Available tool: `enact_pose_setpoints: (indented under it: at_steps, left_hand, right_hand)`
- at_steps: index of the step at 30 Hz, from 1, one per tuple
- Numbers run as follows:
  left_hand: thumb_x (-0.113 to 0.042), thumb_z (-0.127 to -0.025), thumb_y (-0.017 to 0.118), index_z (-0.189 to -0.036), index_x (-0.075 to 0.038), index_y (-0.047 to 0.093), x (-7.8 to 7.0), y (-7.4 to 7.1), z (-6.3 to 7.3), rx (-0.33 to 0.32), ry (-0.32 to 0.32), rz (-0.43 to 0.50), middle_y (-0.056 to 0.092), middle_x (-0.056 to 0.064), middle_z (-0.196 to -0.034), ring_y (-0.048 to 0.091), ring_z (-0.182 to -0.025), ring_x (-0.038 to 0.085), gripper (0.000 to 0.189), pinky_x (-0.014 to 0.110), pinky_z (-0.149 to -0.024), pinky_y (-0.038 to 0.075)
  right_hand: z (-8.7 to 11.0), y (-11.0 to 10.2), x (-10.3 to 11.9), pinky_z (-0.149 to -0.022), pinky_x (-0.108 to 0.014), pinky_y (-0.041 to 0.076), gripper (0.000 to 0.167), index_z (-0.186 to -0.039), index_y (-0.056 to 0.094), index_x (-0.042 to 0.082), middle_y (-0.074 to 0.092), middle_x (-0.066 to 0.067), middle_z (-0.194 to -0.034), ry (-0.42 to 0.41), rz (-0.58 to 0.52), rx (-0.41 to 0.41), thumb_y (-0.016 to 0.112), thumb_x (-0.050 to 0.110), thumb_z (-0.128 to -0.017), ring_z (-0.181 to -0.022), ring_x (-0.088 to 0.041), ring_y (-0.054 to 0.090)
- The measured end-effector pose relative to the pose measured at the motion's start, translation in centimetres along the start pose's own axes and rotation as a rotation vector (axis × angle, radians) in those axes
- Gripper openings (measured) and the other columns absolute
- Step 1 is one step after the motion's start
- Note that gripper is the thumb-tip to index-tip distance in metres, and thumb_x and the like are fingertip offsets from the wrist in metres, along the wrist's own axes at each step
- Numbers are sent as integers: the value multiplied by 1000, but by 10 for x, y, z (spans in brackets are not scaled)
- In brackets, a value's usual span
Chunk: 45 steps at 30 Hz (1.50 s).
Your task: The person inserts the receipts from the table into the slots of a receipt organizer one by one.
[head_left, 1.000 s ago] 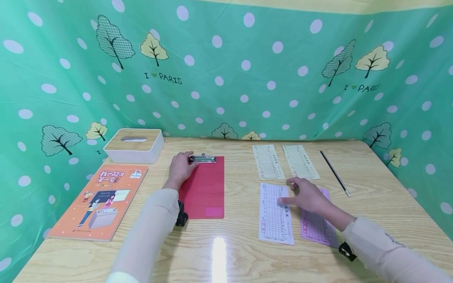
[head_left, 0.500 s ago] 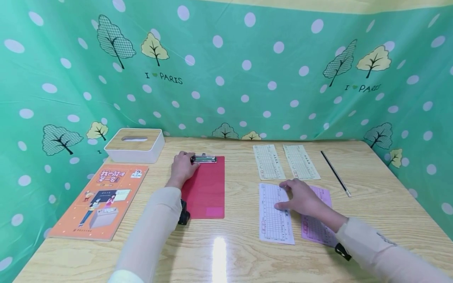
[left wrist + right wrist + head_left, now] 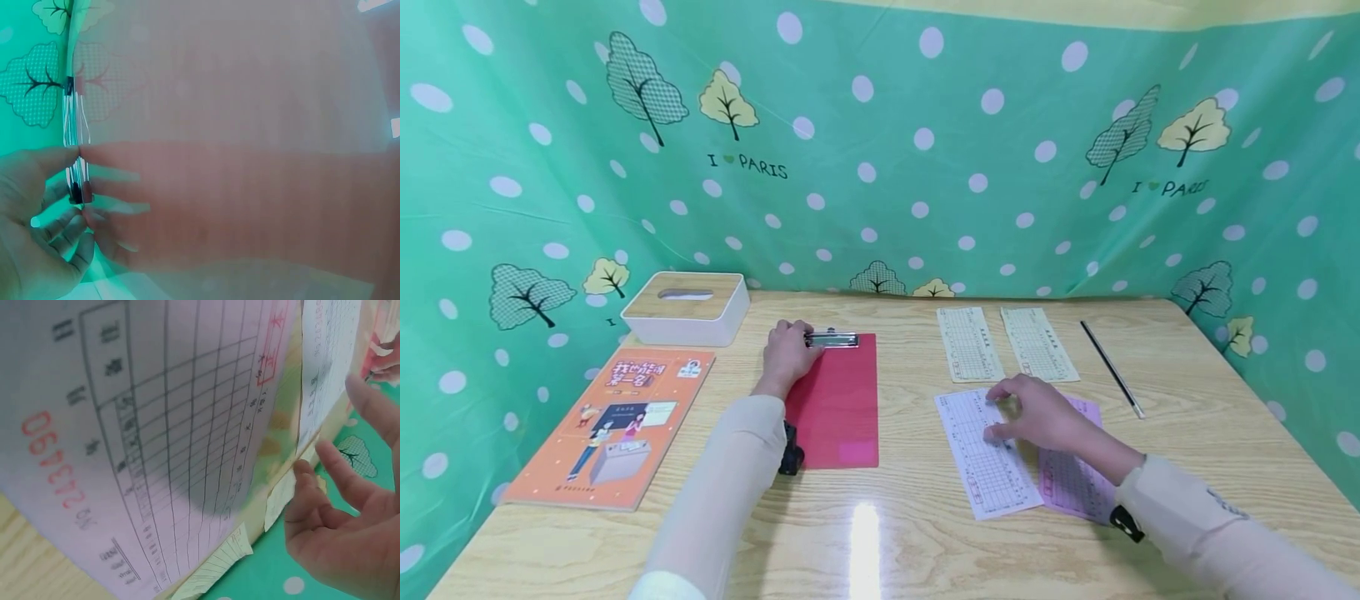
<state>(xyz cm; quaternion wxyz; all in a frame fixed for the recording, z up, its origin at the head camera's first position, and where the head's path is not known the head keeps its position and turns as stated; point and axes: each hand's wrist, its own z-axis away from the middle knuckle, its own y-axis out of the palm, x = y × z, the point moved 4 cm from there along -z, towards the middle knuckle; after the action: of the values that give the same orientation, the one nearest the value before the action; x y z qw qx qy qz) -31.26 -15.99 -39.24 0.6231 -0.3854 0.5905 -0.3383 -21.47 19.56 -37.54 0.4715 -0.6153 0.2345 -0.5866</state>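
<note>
We mark the white form (image 3: 981, 467) right of the red clipboard (image 3: 838, 408); right hand (image 3: 1048, 414) touches it, fingers loosely spread. Left hand (image 3: 786, 354) pinches the clipboard's clip (image 3: 838, 340). Also right of the clipboard we log a purple form (image 3: 1075, 487), two yellowish forms (image 3: 968, 346), thin black rod (image 3: 1111, 368); left, orange book (image 3: 662, 417).

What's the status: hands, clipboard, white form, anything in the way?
Left hand at the metal clip of the red clipboard. Right hand at white form, angled, lower corner meeting purple form. No obvious obstruction.
</note>
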Motion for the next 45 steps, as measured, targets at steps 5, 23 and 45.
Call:
enact_pose_setpoints:
  at_steps: [5,23,45]
  left_hand:
    - [-25,-95,72,-135,1,60,-1,-1,2,-1,1,23,49,28,-130,47,-120,42,49,54,-99,44]
    - [-26,-89,80,-119,2,66,-8,3,4,14,43,40,52,23,-114,52,-103,35,44,46,-91,47]
    - [-23,-94,76,-113,3,63,-11,4,2,41,92,-82,52,22,-106,55,-95,36,34,45,-88,48]
  right_hand:
    - [2,4,0,-99,-58,43,62,-117,65,7,57,-15,-123,-14,19,70,92,38,-71,-115,-37,54]
    - [6,7,3,-92,-57,45,70,-126,60,11,51,-17,-129,-29,19,91,92,40,-71,-117,-37,48]
    - [7,7,4,-92,-55,44,68,-126,60,12,50,-16,-129,-32,4,92,92,39,-72,-117,-36,47]
